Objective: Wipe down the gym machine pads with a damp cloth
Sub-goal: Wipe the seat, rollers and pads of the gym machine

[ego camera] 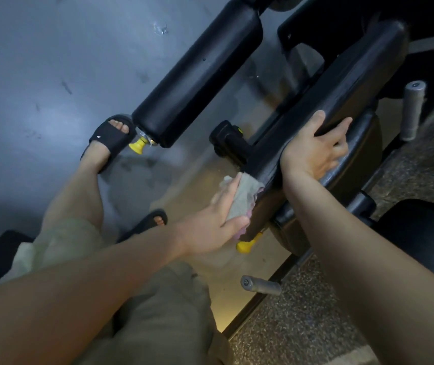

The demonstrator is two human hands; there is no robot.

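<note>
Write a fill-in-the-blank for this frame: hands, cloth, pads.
1. The left hand presses a grey and pink ____ against the end of the near pad.
2. The right hand grips the ____ pad; the far pad is untouched.
3. The knob at the end of the far pad is ____ in colour.

Missing words: cloth; near; yellow.
</note>
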